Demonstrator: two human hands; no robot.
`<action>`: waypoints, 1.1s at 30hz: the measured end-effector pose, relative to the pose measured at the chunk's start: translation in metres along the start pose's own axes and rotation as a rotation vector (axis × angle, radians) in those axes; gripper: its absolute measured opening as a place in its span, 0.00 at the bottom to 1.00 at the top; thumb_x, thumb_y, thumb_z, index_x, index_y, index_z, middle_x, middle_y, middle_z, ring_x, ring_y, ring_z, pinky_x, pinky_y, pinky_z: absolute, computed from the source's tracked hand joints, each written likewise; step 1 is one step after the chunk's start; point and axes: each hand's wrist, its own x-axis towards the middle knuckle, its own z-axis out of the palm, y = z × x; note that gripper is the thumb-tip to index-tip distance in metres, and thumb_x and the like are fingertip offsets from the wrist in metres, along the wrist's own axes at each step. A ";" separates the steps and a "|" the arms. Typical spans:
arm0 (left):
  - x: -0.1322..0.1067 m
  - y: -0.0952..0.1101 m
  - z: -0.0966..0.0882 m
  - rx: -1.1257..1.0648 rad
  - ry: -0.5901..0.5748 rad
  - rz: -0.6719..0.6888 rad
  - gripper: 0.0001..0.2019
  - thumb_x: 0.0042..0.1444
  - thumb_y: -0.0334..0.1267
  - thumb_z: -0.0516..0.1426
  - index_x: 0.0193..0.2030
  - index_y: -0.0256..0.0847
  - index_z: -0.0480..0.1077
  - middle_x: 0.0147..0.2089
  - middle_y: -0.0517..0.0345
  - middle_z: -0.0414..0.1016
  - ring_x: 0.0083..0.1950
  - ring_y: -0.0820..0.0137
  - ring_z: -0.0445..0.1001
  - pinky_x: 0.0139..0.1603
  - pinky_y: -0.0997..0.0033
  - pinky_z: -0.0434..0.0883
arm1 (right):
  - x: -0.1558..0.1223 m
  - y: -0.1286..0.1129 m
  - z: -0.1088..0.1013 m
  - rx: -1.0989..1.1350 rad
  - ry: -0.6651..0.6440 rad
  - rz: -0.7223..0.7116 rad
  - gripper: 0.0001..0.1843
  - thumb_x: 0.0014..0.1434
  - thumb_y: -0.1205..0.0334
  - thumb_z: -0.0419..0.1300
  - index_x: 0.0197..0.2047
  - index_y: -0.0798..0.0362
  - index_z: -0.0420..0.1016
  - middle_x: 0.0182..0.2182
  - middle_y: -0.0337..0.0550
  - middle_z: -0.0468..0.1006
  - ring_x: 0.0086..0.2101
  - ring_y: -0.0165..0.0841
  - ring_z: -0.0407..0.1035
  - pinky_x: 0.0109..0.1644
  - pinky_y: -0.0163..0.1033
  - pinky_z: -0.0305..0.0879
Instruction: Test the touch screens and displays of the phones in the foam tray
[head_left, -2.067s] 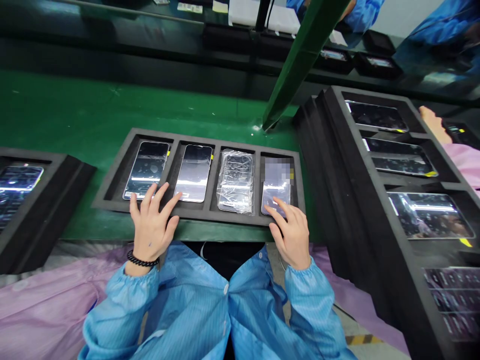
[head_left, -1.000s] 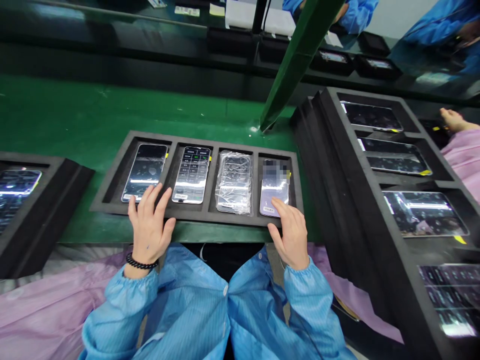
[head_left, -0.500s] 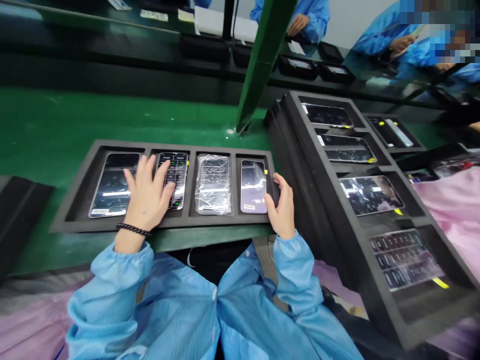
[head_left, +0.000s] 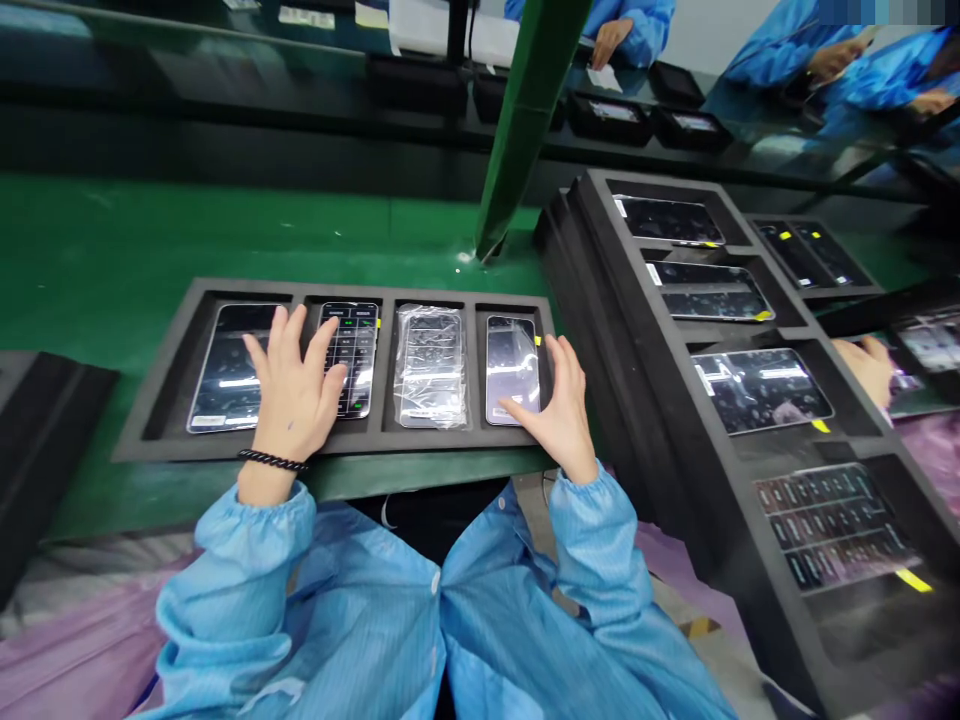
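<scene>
A black foam tray (head_left: 427, 442) lies before me with a phone in each compartment. My left hand (head_left: 294, 395) is spread over the divider between the dark-screened phone (head_left: 229, 370) at the far left and the phone with a lit grid on its screen (head_left: 358, 350). It covers part of both. Beside them sits a phone in crinkled clear film (head_left: 431, 365), untouched. At the tray's right end my right hand (head_left: 559, 410) is open, fingers along the outer rim and thumb over the lower edge of the lilac-lit phone (head_left: 513, 360). Whether the thumb touches its glass I cannot tell.
Stacked black foam trays (head_left: 660, 400) stand to my right, the top one holding several phones with yellow tabs. A green post (head_left: 517, 130) rises behind my tray. Another dark tray (head_left: 45, 440) is at the left. Co-workers in blue sleeves (head_left: 637, 25) sit across the bench.
My right thumb has moved left, from the tray's edge to over the lower part of the lilac-lit phone. My left hand keeps its place. A co-worker's hand now shows beyond the stacked trays.
</scene>
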 end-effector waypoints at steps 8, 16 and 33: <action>-0.005 -0.004 0.004 0.004 -0.119 0.025 0.39 0.66 0.60 0.36 0.75 0.36 0.49 0.79 0.38 0.38 0.81 0.47 0.34 0.76 0.31 0.34 | 0.002 0.009 0.005 0.153 0.098 0.084 0.42 0.66 0.50 0.58 0.75 0.47 0.41 0.73 0.57 0.48 0.71 0.50 0.49 0.68 0.63 0.60; -0.029 -0.005 0.000 0.104 -0.131 0.060 0.37 0.66 0.58 0.39 0.76 0.38 0.45 0.80 0.38 0.35 0.81 0.46 0.31 0.77 0.31 0.36 | -0.035 -0.007 -0.003 0.202 0.147 0.119 0.39 0.66 0.54 0.57 0.74 0.43 0.43 0.73 0.53 0.48 0.72 0.46 0.48 0.71 0.62 0.57; -0.001 0.010 0.006 -0.022 0.047 0.106 0.24 0.69 0.49 0.42 0.63 0.48 0.69 0.80 0.55 0.41 0.80 0.43 0.36 0.74 0.23 0.26 | -0.012 -0.002 0.003 -0.062 0.086 -0.010 0.21 0.72 0.52 0.48 0.58 0.50 0.75 0.72 0.55 0.53 0.67 0.48 0.55 0.68 0.60 0.59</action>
